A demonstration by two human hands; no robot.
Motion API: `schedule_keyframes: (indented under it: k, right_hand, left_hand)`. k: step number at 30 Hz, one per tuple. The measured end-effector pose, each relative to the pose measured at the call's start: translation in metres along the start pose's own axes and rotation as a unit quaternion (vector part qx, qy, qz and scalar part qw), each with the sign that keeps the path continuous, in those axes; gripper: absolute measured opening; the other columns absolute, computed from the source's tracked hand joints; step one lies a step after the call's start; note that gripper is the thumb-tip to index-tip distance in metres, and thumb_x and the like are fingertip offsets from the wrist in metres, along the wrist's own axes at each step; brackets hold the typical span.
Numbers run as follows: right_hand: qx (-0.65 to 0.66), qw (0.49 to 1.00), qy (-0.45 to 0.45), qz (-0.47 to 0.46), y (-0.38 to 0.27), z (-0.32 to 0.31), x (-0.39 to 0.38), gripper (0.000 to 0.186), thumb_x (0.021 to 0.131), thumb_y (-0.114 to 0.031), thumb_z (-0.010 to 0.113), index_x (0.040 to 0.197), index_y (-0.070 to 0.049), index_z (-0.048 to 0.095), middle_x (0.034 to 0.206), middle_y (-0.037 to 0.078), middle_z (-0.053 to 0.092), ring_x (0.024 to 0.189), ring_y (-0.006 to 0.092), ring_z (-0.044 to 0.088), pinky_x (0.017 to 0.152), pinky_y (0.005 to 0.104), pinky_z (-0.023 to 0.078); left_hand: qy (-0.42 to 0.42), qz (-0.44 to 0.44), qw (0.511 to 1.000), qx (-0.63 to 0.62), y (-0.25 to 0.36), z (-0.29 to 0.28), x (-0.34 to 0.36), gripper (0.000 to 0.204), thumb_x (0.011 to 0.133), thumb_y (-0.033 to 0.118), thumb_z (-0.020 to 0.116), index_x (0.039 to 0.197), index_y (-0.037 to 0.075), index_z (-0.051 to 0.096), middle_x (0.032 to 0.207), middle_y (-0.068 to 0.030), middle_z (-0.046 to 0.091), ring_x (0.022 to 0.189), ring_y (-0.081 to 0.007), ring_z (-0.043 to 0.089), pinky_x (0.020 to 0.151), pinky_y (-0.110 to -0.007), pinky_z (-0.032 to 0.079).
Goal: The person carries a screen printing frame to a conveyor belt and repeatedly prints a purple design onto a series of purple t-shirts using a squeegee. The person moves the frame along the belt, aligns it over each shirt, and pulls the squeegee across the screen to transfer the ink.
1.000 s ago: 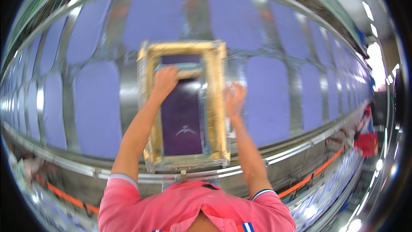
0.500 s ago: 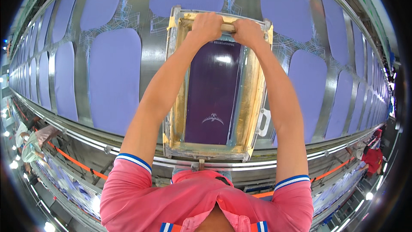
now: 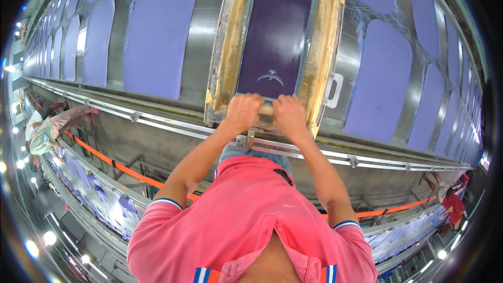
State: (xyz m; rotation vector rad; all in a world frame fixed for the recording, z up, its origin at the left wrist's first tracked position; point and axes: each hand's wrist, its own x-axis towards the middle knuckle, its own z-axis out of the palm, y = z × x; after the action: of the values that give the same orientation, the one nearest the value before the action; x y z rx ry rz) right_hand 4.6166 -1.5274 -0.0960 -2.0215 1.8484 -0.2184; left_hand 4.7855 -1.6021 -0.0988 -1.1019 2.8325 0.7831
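A screen-printing frame (image 3: 222, 47) with a worn, tape-edged wooden rim lies flat on the long metal table in front of me. Its dark purple mesh window (image 3: 275, 31) carries a small pale crest near my end and a line of light print at the far end. My left hand (image 3: 244, 111) and my right hand (image 3: 289, 116) are side by side inside the near end of the frame. Both are closed around the grip of a squeegee (image 3: 266, 109), whose blade is mostly hidden under my fingers. A white handle (image 3: 334, 90) juts from the frame's right side.
Rows of lilac rounded sheets (image 3: 160, 36) lie on the table to both sides. A metal rail (image 3: 173, 130) runs along its near edge. Behind me stretches an orange strap (image 3: 126, 169). Other people (image 3: 44, 131) are at the far left and a person in red (image 3: 454, 208) at the right.
Both my hands have drawn the squeegee from the far end of the frame to the near end, toward my body. My elbows are now bent. The view has shifted as well.
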Motion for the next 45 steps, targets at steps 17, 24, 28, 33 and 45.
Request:
schedule_keyframes:
  k: [17,24,28,33,45]
  right_hand:
    - [-0.044,0.993,-0.028,0.107,0.17,-0.133,0.275,0.023,0.075,-0.015,0.063,0.095,-0.012,0.074,0.094,0.014,0.073,0.09,0.0343,0.07,0.08,0.047,0.056]
    - [-0.028,0.99,-0.059,0.129,0.218,-0.152,0.335,0.028,0.074,-0.022,0.07,0.1,-0.013,0.074,0.092,0.014,0.073,0.088,0.0344,0.071,0.077,0.0453,0.056]
    - [-0.068,0.991,-0.034,0.108,0.19,-0.127,0.301,0.023,0.073,-0.016,0.065,0.094,-0.011,0.073,0.089,0.013,0.073,0.084,0.0354,0.07,0.074,0.0467,0.056]
    - [-0.032,0.999,-0.005,0.035,0.131,-0.087,0.203,0.016,0.075,-0.01,0.06,0.086,-0.008,0.071,0.088,0.012,0.07,0.086,0.0347,0.068,0.081,0.0465,0.054]
    - [0.144,0.989,-0.009,0.015,0.005,-0.006,-0.026,0.033,0.079,-0.028,0.071,0.101,-0.003,0.069,0.103,0.018,0.065,0.105,0.0342,0.062,0.109,0.0561,0.038]
  left_hand:
    - [0.006,-0.01,0.994,0.108,-0.077,-0.118,0.333,0.028,0.076,0.014,0.065,0.101,0.017,0.077,0.094,-0.0165,0.073,0.091,-0.0354,0.071,0.08,-0.047,0.056]
    - [0.006,-0.005,0.995,0.103,-0.093,-0.135,0.403,0.021,0.077,0.015,0.066,0.093,0.01,0.077,0.093,-0.0176,0.074,0.089,-0.0356,0.072,0.079,-0.046,0.057]
    - [0.02,0.015,0.994,0.106,-0.087,-0.119,0.356,0.019,0.073,0.014,0.068,0.089,0.012,0.078,0.086,-0.0167,0.073,0.084,-0.0354,0.072,0.074,-0.045,0.057]
    - [-0.015,0.008,0.995,0.094,-0.062,-0.083,0.243,0.024,0.071,0.009,0.065,0.091,0.015,0.078,0.085,-0.0153,0.073,0.08,-0.0348,0.071,0.07,-0.046,0.055]
    - [-0.033,0.012,0.999,0.01,0.012,0.006,-0.016,0.031,0.069,0.005,0.065,0.098,0.008,0.074,0.093,-0.0093,0.072,0.086,-0.0291,0.07,0.071,-0.043,0.056]
